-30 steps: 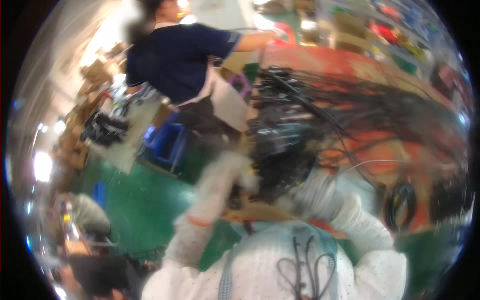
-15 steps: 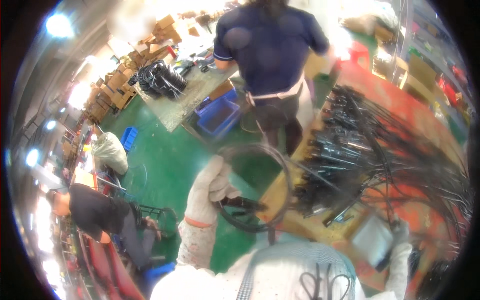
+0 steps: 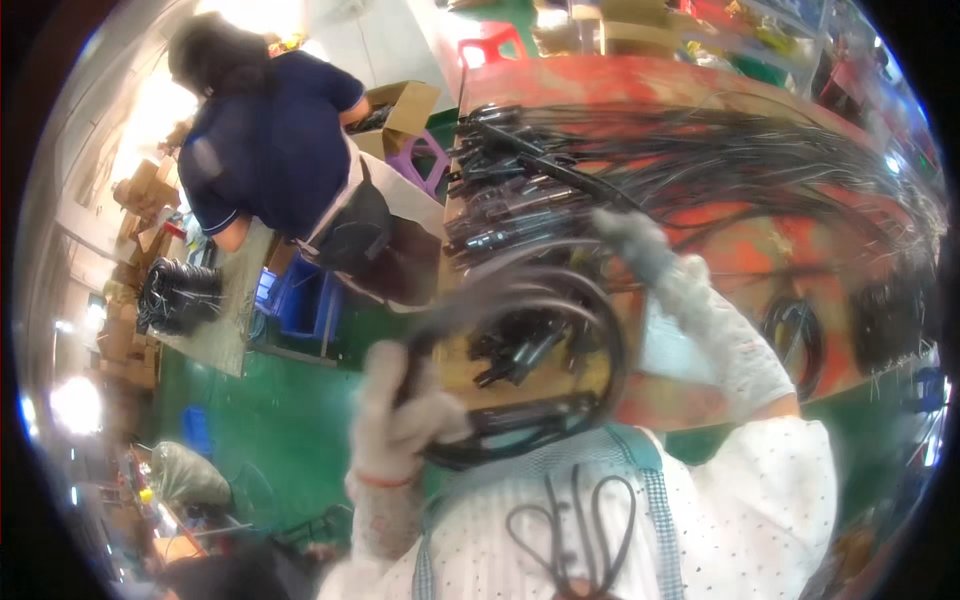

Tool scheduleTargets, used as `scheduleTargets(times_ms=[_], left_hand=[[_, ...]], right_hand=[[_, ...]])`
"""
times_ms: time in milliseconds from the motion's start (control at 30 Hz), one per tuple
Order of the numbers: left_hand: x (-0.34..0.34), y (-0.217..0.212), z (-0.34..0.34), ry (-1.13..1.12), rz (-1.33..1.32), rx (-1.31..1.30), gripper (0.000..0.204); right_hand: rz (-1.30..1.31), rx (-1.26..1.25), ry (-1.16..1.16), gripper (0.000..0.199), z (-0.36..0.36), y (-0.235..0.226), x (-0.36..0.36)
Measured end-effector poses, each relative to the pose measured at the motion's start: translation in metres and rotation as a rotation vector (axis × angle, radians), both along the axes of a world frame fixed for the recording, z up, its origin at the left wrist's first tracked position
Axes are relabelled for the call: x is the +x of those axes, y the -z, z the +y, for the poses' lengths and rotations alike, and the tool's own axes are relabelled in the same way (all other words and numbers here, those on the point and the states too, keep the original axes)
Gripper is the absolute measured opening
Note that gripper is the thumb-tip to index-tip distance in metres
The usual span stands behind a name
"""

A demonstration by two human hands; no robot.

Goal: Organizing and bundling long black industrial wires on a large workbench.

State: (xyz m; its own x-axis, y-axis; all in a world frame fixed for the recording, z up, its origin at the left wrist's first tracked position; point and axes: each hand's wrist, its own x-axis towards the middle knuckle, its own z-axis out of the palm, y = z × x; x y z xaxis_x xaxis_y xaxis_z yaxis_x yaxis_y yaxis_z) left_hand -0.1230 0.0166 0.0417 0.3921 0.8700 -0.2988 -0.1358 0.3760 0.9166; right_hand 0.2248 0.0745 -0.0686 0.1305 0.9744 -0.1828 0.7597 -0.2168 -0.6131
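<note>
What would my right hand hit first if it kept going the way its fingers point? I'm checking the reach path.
Probably the pile of black cables on the red table: the gloved right hand points up and left at them. The picture is blurred and depth is unclear, so it may be touching them already.

We note a green floor point(image 3: 270, 420) and a worn red tabletop point(image 3: 760, 250). Cardboard boxes point(image 3: 400, 105) and a blue crate point(image 3: 300, 300) stand near a co-worker point(image 3: 270, 150). A red stool point(image 3: 495, 45) sits beyond. Bright glare enters upper left.
</note>
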Motion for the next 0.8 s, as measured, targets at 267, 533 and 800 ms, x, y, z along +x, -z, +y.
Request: scheduleTargets(times_ms=[267, 533, 800], left_hand=[[-0.042, -0.029, 0.013, -0.958, -0.002, 0.327, 0.019], [0.032, 0.017, -0.012, -0.280, 0.191, 0.056, 0.027], [-0.064, 0.052, -0.030, -0.232, -0.251, -0.036, 0.032]], right_hand=[[-0.566, 0.196, 0.058, 0.025, -0.166, 0.123, 0.100], [-0.018, 0.931, -0.647, 0.015, -0.071, -0.070, -0.162], [-0.405, 0.466, -0.274, 0.033, -0.006, 0.098, -0.007]])
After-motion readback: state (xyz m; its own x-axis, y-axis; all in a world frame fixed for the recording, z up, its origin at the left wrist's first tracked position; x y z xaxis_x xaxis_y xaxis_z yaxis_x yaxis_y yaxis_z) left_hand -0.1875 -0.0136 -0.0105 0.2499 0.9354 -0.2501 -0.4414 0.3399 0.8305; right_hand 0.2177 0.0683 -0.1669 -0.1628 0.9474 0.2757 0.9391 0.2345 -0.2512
